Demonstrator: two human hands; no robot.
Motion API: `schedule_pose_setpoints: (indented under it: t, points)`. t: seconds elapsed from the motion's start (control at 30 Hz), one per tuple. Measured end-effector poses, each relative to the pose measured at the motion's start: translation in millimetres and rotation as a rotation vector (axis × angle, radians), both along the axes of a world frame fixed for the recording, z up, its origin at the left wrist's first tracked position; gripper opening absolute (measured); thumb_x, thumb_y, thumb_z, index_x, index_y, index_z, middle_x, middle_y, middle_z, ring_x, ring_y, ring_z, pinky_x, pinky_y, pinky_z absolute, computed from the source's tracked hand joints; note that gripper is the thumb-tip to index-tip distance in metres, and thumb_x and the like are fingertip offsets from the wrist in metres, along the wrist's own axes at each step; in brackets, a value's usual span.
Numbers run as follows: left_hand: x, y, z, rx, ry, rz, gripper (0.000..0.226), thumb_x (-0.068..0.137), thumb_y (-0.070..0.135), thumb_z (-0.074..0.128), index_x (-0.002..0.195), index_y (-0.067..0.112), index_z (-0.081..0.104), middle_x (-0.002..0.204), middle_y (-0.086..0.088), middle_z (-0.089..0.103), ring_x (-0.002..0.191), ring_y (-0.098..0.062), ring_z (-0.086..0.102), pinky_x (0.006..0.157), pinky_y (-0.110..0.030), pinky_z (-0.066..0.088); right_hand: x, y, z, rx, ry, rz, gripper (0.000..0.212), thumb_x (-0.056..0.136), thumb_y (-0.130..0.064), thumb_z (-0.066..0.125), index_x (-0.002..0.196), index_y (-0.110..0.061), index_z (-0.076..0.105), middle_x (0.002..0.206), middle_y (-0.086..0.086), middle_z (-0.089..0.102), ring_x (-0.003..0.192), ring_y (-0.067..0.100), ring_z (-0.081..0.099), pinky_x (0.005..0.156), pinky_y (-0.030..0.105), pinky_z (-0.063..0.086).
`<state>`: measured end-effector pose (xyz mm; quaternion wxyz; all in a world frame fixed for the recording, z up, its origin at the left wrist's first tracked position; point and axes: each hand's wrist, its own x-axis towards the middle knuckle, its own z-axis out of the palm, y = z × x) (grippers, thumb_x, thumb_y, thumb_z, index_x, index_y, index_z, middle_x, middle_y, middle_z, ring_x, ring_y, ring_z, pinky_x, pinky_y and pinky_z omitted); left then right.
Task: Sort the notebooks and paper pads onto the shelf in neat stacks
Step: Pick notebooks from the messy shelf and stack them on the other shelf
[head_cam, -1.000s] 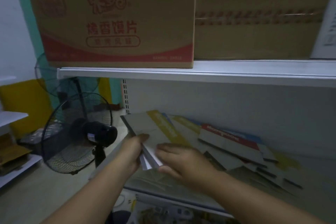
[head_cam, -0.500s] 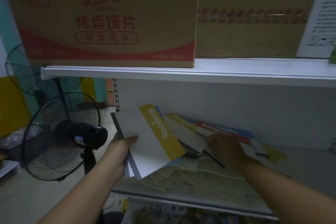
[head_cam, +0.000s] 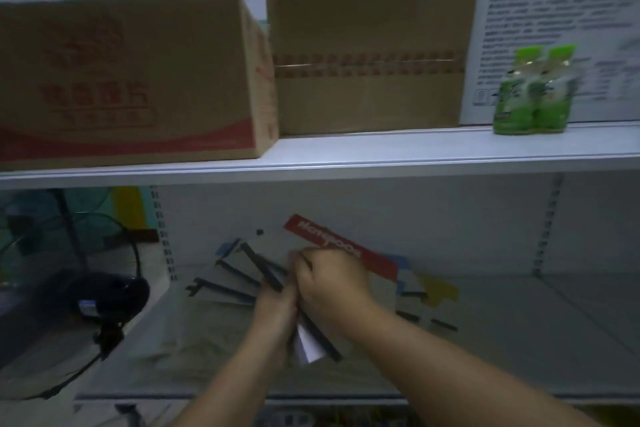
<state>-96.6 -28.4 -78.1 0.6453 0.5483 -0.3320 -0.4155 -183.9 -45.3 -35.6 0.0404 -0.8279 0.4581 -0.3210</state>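
Two hands, pressed close together: left hand [head_cam: 275, 302] and right hand [head_cam: 332, 282] both grip one thin bundle of notebooks [head_cam: 311, 345]. Its dark spine and white page edges poke out below the wrists, over the front middle of the lower shelf [head_cam: 519, 340]. Roughly four dark-spined fanned notebooks [head_cam: 225, 289] lie just left of the hands, and one red-banded notebook [head_cam: 346, 251] sits right behind them. Up top there are two matte cardboard boxes [head_cam: 128, 80] and two glossy green bottles [head_cam: 535, 90].
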Motion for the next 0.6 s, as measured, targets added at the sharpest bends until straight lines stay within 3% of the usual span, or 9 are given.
schedule_pose_setpoints:
  t: [0.07, 0.13, 0.23, 0.3, 0.37, 0.47, 0.53, 0.6]
  points:
    - [-28.7, 0.1, -8.4, 0.088, 0.047, -0.072, 0.035, 0.094, 0.029, 0.056, 0.112, 0.0, 0.062, 0.101, -0.021, 0.068, 0.092, -0.037, 0.065, 0.077, -0.045, 0.055, -39.3, 2.6, -1.3, 0.091, -0.061, 0.077, 0.031, 0.095, -0.031, 0.043, 0.091, -0.013, 0.068, 0.096, 0.01, 0.07, 0.091, 0.028, 0.062, 0.065, 0.027, 0.039]
    - [-60.2, -0.9, -12.7, 0.108, 0.053, -0.178, 0.031, 0.092, 0.02, 0.059, 0.117, 0.001, 0.061, 0.109, -0.02, 0.068, 0.097, -0.035, 0.064, 0.075, -0.04, 0.054, -92.9, 0.3, -5.3, 0.209, -0.101, 0.099, 0.027, 0.092, -0.031, 0.049, 0.103, -0.017, 0.069, 0.107, 0.005, 0.069, 0.099, 0.023, 0.062, 0.082, 0.031, 0.05]
    - [-118.7, -0.7, -13.0, 0.161, 0.061, -0.363, 0.031, 0.089, 0.018, 0.063, 0.118, 0.007, 0.06, 0.105, -0.017, 0.07, 0.093, -0.035, 0.067, 0.078, -0.042, 0.055, -197.7, -10.0, -13.5, 0.154, -0.009, -0.142, 0.053, 0.08, -0.045, 0.051, 0.13, -0.027, 0.052, 0.132, 0.002, 0.054, 0.122, 0.021, 0.05, 0.1, 0.031, 0.044]
    - [-161.9, -1.4, -14.6, 0.193, 0.008, -0.459, 0.032, 0.088, 0.017, 0.065, 0.118, 0.006, 0.059, 0.103, -0.018, 0.071, 0.092, -0.036, 0.068, 0.084, -0.045, 0.055, -272.5, -8.3, -20.1, 0.321, -0.065, -0.228, 0.055, 0.074, -0.052, 0.058, 0.124, -0.031, 0.051, 0.12, -0.004, 0.058, 0.11, 0.016, 0.058, 0.089, 0.029, 0.049]
    - [-206.8, -2.4, -17.3, 0.187, -0.037, -0.534, 0.031, 0.088, 0.016, 0.065, 0.117, 0.006, 0.059, 0.101, -0.017, 0.072, 0.092, -0.035, 0.069, 0.087, -0.046, 0.055, -339.5, 4.3, -30.2, 0.562, -0.121, -0.243, 0.038, 0.077, -0.045, 0.068, 0.109, -0.028, 0.056, 0.097, -0.012, 0.064, 0.086, 0.008, 0.064, 0.078, 0.025, 0.052]
    - [-276.7, -1.7, -23.9, 0.192, -0.045, -0.62, 0.024, 0.089, 0.021, 0.063, 0.11, 0.008, 0.062, 0.097, -0.015, 0.074, 0.089, -0.033, 0.071, 0.089, -0.047, 0.054, -418.8, 37.5, -48.7, 0.73, -0.191, -0.254, 0.031, 0.081, -0.041, 0.07, 0.105, -0.023, 0.064, 0.093, -0.008, 0.071, 0.079, 0.007, 0.07, 0.078, 0.028, 0.057]
    - [-324.5, -2.7, -30.6, 0.187, -0.062, -0.659, 0.038, 0.088, 0.038, 0.062, 0.11, 0.008, 0.063, 0.098, -0.011, 0.074, 0.09, -0.029, 0.071, 0.089, -0.042, 0.054, -458.7, 55.7, -62.5, 0.742, -0.363, -0.288, 0.023, 0.083, -0.034, 0.069, 0.102, -0.022, 0.063, 0.092, -0.005, 0.073, 0.078, 0.009, 0.071, 0.072, 0.025, 0.057]
    - [-373.0, -6.9, -41.3, 0.191, -0.066, -0.677, 0.07, 0.074, 0.068, 0.058, 0.116, 0.012, 0.062, 0.103, -0.006, 0.074, 0.094, -0.026, 0.07, 0.093, -0.04, 0.052, -492.3, 67.3, -75.3, 0.689, -0.576, -0.379, 0.021, 0.085, -0.024, 0.069, 0.104, -0.015, 0.063, 0.091, -0.003, 0.073, 0.077, 0.013, 0.072, 0.072, 0.028, 0.058]
